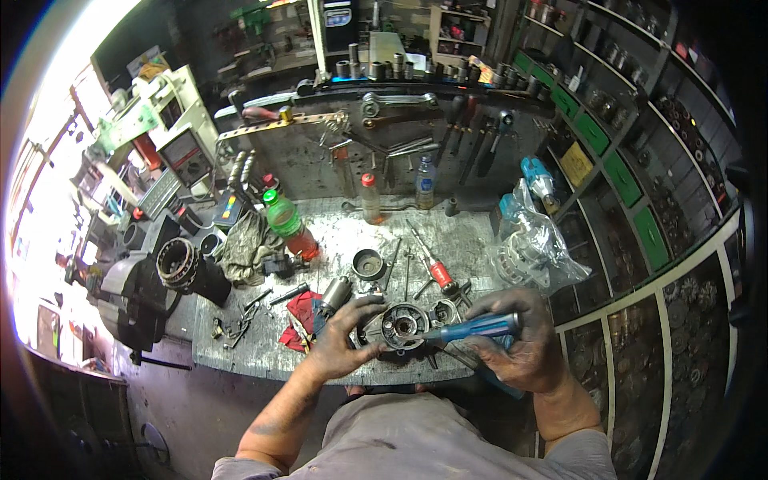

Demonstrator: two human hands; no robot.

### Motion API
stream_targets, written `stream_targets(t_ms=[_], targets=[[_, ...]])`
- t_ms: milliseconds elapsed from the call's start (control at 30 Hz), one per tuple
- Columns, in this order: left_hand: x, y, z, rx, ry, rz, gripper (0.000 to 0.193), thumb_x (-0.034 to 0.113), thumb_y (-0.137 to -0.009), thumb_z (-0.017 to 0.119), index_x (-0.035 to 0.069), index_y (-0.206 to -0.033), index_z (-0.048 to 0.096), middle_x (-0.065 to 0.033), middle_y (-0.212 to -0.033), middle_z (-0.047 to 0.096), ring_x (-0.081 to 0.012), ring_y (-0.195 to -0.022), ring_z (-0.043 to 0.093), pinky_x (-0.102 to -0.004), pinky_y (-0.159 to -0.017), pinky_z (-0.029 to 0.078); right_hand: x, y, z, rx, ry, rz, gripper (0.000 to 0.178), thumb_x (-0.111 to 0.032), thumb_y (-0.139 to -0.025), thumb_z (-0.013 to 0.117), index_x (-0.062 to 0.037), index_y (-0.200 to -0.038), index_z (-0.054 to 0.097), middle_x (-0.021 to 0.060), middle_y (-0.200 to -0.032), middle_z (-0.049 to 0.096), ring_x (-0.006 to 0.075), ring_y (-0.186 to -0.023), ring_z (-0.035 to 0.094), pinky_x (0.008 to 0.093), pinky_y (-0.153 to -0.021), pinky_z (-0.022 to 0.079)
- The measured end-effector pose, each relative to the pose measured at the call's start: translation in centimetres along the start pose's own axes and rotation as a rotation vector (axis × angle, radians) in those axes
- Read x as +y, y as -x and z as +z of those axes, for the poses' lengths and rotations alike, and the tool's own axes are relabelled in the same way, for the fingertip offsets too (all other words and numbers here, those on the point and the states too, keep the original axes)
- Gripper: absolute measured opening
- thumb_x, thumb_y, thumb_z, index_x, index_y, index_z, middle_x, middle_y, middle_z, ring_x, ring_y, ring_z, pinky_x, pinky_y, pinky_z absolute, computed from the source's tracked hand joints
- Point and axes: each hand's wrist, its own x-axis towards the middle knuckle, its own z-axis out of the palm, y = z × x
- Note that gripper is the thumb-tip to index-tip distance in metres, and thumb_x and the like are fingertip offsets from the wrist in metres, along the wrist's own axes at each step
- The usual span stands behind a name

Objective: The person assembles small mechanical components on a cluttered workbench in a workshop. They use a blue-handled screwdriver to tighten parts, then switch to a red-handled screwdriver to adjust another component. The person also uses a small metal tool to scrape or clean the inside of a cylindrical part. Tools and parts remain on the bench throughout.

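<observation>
A round metal housing (389, 322) with a central bore lies near the front edge of the workbench. My left hand (340, 346) steadies it from the left, the fingers curled at its far side and the thumb against its near rim. My right hand (528, 340) grips a screwdriver by its blue handle (478, 327); the shaft points left, its tip in or over the housing's face. Right of the housing sits a smaller metal part (444, 312). A metal cylinder (337, 293) lies beside a red cloth (299, 314), left of the housing. Beyond them is a round metal cup (368, 263).
A red-handled tool (440, 275) lies behind the housing. Bottles stand farther back, including a green-capped one (290, 224) with red liquid. A bagged metal part (528, 252) sits at the right. A bench vise (132, 296) is at the left; sockets and wrenches line the back panel (288, 156).
</observation>
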Motion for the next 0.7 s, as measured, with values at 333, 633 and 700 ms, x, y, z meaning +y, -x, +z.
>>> stream_targets(t_ms=[333, 633, 700], targets=[[0.0, 2.7, 2.9, 0.193, 0.066, -0.058, 0.073, 0.020, -0.087, 0.095, 0.004, -0.152, 0.064, -0.0203, -0.163, 0.060, -0.0366, -0.154, 0.055, -0.0486, -0.128, 0.045, -1.0, -3.8, 2.7, -0.169, 0.251, -0.021, 0.058, -0.008, -0.095, 0.089, 0.0006, -0.138, 0.051, 0.0193, -0.107, 0.077, 0.0324, -0.098, 0.084, 0.0406, -0.080, 0.069], [2.6, -0.5, -1.5, -0.101, -0.008, 0.138, 0.037, 0.011, -0.102, 0.076, 0.004, -0.139, 0.073, -0.0223, -0.124, 0.079, -0.0413, -0.118, 0.076, -0.0466, -0.102, 0.060, -2.5, -5.1, 5.2, -0.067, 0.506, -0.122, 0.056, -0.027, -0.094, 0.093, -0.0019, -0.131, 0.059, 0.0164, -0.089, 0.077, 0.0336, -0.079, 0.082, 0.0420, -0.065, 0.065], [3.3, -2.0, -2.7, -0.230, -0.100, 0.209, 0.031, 0.016, -0.106, 0.074, 0.004, -0.134, 0.075, -0.0230, -0.113, 0.080, -0.0437, -0.104, 0.077, -0.0485, -0.089, 0.061, -2.9, -5.8, 5.6, -0.076, 0.499, -0.124, 0.054, -0.030, -0.094, 0.093, -0.0020, -0.128, 0.060, 0.0156, -0.087, 0.076, 0.0352, -0.077, 0.081, 0.0432, -0.064, 0.064]])
